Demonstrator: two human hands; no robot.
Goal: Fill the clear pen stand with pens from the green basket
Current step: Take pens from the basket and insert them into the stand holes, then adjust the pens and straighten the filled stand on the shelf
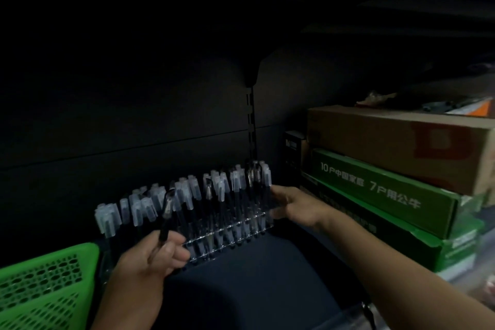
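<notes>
The left hand (155, 254) pinches a slim black plastic pen (165, 218), likely light and slippery, low on its barrel. The right hand (293, 206) grips the right end of the probably brittle clear acrylic pen stand (227, 234).

clear pen stand (227, 236), tiered, stood toward back of shelf (254, 276), packed w/ black pens (187, 195) set upright, frosted caps up, rt end gripped by right hand (294, 206), one more pen (166, 222) pinched in left hand (152, 257), perforated green basket (45, 284) just left of stand

Dim shop shelving bay

A slotted upright (251, 126) on the dark back panel (134, 115) at 12 o'clock, printed cartons (388, 142) stacked at 3, a green basket (45, 284) at 8, and a clear pen stand (227, 234) of capped pens (192, 190) at centre.
</notes>
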